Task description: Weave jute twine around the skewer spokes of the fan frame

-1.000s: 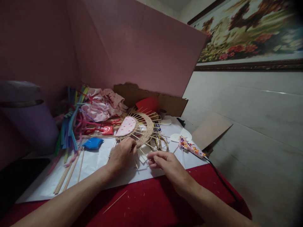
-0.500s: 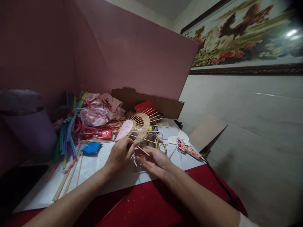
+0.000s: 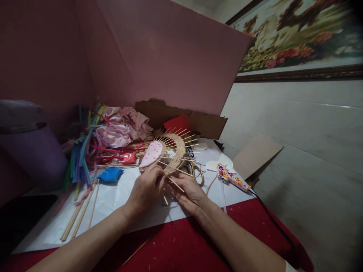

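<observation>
A curved, twine-wrapped craft piece (image 3: 179,151) with thin wooden sticks fanning out from its edge is held up over the white sheet. Inside its curve sits a rounded pink panel with red dots (image 3: 153,153). My left hand (image 3: 147,185) is closed, pinching the near end of the piece below the dotted panel. My right hand (image 3: 188,190) has its fingers curled beneath the lower sticks, thumb close to the twine, steadying the same end. The fingertips between both hands are partly hidden. Gold-handled scissors (image 3: 200,176) lie just behind my right hand.
A flower-patterned glue gun (image 3: 232,178) with a black cord rests at right. Leftward are a blue packet (image 3: 110,175), loose wooden sticks (image 3: 81,213), pipe cleaners (image 3: 81,160) and pink fabric (image 3: 121,126). Torn cardboard (image 3: 210,126) stands behind; a purple container (image 3: 34,155) is far left.
The view has shifted slightly, so the right-hand items appear farther right. Both hands keep their hold on the twine-wrapped piece, and my right fingers have moved a little closer under it.
</observation>
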`<state>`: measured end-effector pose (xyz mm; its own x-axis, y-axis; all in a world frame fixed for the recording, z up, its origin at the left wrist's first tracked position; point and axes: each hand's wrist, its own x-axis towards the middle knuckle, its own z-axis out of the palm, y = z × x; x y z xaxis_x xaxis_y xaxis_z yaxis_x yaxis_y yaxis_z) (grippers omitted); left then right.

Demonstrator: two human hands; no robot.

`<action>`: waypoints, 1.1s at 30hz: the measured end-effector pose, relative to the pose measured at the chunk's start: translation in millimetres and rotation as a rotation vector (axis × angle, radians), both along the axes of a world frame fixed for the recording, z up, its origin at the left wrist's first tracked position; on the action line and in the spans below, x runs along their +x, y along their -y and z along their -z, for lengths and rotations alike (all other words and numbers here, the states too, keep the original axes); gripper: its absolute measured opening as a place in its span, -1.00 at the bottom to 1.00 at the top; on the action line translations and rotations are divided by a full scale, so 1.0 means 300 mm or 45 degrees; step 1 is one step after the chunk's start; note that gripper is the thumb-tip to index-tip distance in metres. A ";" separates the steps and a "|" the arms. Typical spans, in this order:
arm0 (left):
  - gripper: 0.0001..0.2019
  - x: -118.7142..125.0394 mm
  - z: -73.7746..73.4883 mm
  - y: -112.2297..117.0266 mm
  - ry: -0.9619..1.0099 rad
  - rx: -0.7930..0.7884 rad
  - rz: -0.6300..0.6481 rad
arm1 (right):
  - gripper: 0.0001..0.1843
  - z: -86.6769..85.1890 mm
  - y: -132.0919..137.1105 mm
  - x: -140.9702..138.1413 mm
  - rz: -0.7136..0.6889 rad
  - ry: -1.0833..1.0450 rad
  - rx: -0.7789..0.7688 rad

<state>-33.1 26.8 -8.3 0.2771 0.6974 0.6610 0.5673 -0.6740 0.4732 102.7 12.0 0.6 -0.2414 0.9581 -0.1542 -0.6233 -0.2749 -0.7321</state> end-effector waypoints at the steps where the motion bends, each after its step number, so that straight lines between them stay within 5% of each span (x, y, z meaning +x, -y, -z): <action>1: -0.94 0.000 0.001 0.000 0.007 0.010 0.011 | -0.74 0.000 0.000 0.000 0.006 -0.001 0.004; 15: -0.92 0.004 0.009 0.001 0.141 0.131 0.132 | -0.77 -0.016 0.017 -0.009 0.087 -0.053 0.039; 33: -0.91 0.013 0.001 0.020 0.222 0.092 0.099 | -0.80 -0.005 0.014 -0.003 0.097 -0.035 0.028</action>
